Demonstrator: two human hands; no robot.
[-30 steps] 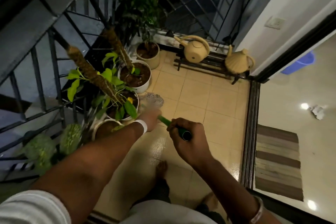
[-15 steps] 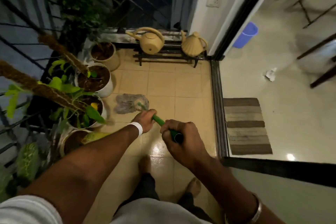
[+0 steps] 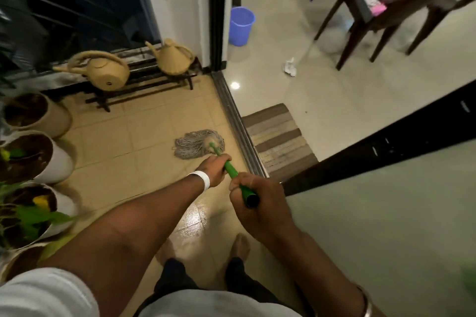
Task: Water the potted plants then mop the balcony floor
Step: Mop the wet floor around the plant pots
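I hold a mop with a green handle (image 3: 230,168) in both hands. My left hand (image 3: 215,169) grips it lower down, with a white band on the wrist. My right hand (image 3: 253,199) is closed around the handle's top end. The grey string mop head (image 3: 198,143) lies flat on the beige balcony floor tiles (image 3: 134,147), close to the sliding door track (image 3: 239,128). Several potted plants (image 3: 33,154) in white and cream pots stand along the left edge. Wet sheen shows on the tiles near my bare feet.
Two tan watering cans (image 3: 103,71) sit on a low black rack (image 3: 144,90) at the far end. Inside lie a striped doormat (image 3: 279,139), a blue bucket (image 3: 241,26), crumpled paper (image 3: 289,67) and wooden chairs (image 3: 391,8). Dark railing closes off the far left.
The mop head has swept from beside the pots on the left across to the door track on the right. My view has turned right, showing more of the room.
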